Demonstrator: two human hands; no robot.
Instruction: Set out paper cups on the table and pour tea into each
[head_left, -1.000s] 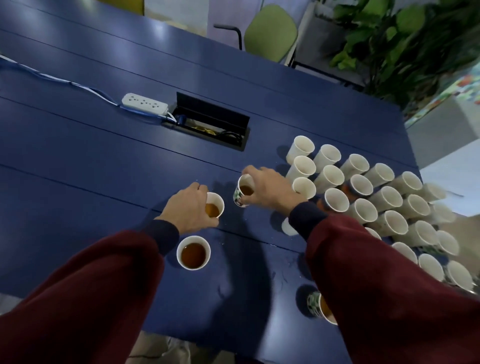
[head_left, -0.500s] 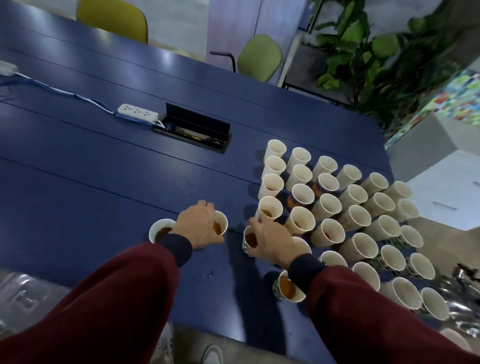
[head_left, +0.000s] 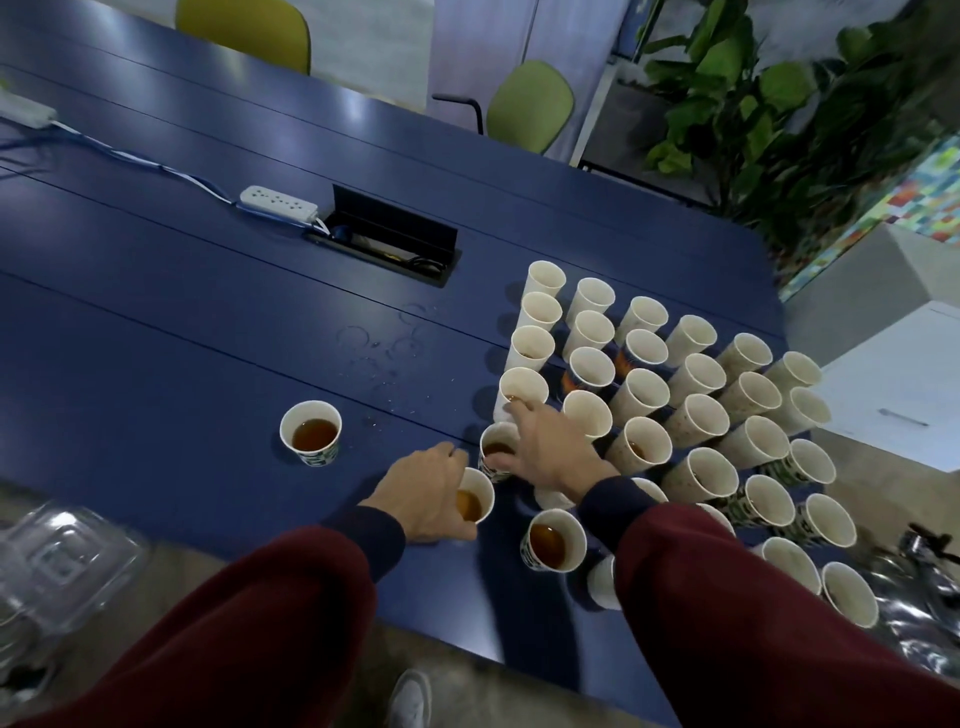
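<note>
Several paper cups (head_left: 641, 395) stand packed in rows on the right of the blue table (head_left: 182, 322). My left hand (head_left: 428, 493) grips a cup of tea (head_left: 475, 501) near the table's front edge. My right hand (head_left: 550, 449) holds another tea cup (head_left: 496, 452) at the left edge of the group, thumb on its near side and fingers stretched past its rim. A filled cup (head_left: 311, 434) stands alone to the left. Another filled cup (head_left: 553, 540) stands between my forearms.
A white power strip (head_left: 278, 201) with a blue cable lies by an open black cable box (head_left: 395, 241) at mid table. Wet rings mark the table (head_left: 379, 348). Green chairs (head_left: 530, 106) stand behind, plants at the right, clear plastic packaging (head_left: 57, 566) at the lower left.
Both hands have carried their tea cups rightward, close to the packed group. The camera has swung right and back, so the lone filled cup now stands well to the left.
</note>
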